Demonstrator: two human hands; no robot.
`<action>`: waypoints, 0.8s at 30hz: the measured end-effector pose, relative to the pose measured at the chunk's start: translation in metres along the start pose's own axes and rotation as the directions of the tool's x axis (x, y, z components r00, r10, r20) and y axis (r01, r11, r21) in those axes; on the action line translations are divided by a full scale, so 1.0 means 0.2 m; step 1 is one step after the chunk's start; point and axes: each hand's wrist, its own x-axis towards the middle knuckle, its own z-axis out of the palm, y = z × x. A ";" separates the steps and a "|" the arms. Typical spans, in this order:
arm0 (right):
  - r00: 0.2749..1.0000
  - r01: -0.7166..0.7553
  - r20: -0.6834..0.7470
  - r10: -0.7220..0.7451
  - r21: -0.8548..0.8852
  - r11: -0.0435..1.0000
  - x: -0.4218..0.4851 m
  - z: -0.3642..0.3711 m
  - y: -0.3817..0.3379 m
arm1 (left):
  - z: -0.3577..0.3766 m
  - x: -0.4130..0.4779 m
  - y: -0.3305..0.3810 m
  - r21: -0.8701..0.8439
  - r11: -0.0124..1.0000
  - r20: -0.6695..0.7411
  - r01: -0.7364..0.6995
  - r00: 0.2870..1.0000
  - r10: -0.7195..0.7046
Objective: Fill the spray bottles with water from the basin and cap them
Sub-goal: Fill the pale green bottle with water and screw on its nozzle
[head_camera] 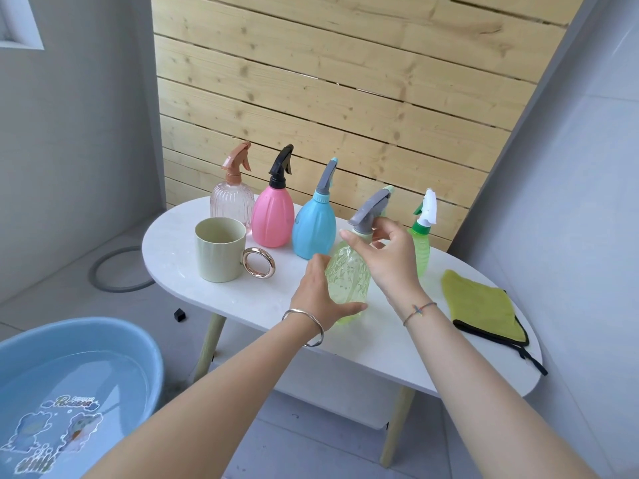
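Far row, L→R: clear-pink ribbed btl (228, 203), pink btl (273, 221), blue btl (313, 233), green btl (422, 250). Near: yellow-green crinkled btl (347, 281). Cream mug (219, 257), gold handle (258, 251). Yellow cloth (480, 305), black edge. Blue basin (152, 357) w/ cartoon print.

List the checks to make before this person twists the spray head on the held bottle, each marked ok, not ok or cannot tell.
1. Left hand grips the pale green bottle: ok.
2. Right hand pinches the grey spray head at its collar: ok.
3. Bottle base rests on the table: ok.
4. Basin holds water: ok.
5. Bottle filled: cannot tell.
6. Head screwed tight: cannot tell.
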 end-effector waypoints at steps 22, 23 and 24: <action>0.967 -0.123 0.248 0.066 0.224 0.967 0.01 -0.09 -0.01 | 0.01 0.01 0.00 0.016 1.000 -0.026 0.027 0.999 -0.026; 0.964 -0.108 0.261 0.040 0.251 0.962 0.01 -0.09 -0.01 | 0.01 0.01 0.00 0.019 0.999 -0.025 0.027 0.999 -0.027; 0.974 -0.083 0.228 0.021 0.270 0.959 0.01 -0.08 0.00 | 0.01 0.00 0.00 0.022 0.999 -0.024 0.027 0.999 -0.026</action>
